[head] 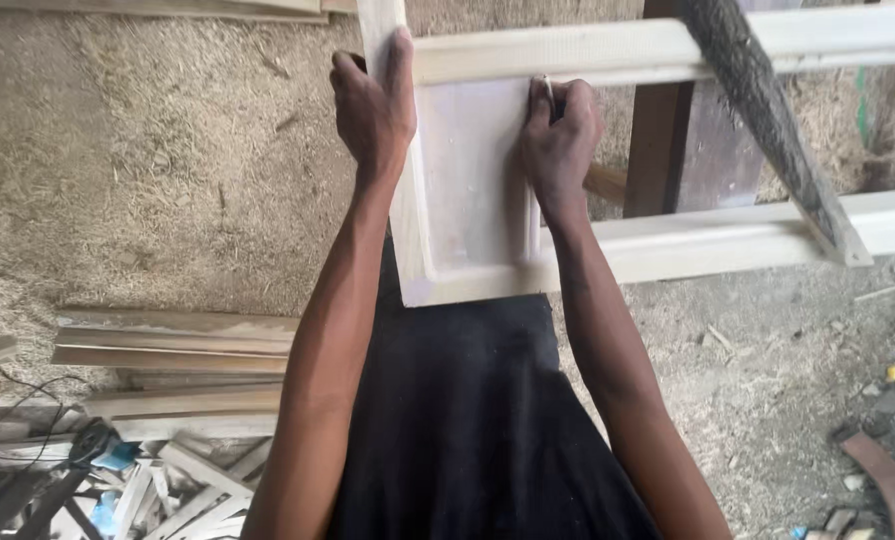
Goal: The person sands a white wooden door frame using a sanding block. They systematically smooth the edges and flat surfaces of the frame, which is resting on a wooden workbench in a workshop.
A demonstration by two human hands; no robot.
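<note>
Right now my left hand (373,105) is clamped over the left upright of a pale wooden door frame (668,50), fingers curled round its outer edge and thumb lying up along its face. The frame lies across in front of me: its two long rails run left to right and rise slightly toward the right, out past the picture's edge, so that is its long axis, with the end I hold nearest my body. Between the rails, at my end, sits a smooth raised panel (473,170). My right hand (560,135) is closed into a loose fist against the panel's right edge, pinching something small and pale (546,84) whose tip pokes up beside the upper rail; I cannot tell what it is. Below lie a sawdust-covered floor (138,170), stacked planks (173,345) and offcuts (183,480) to my left.
</note>
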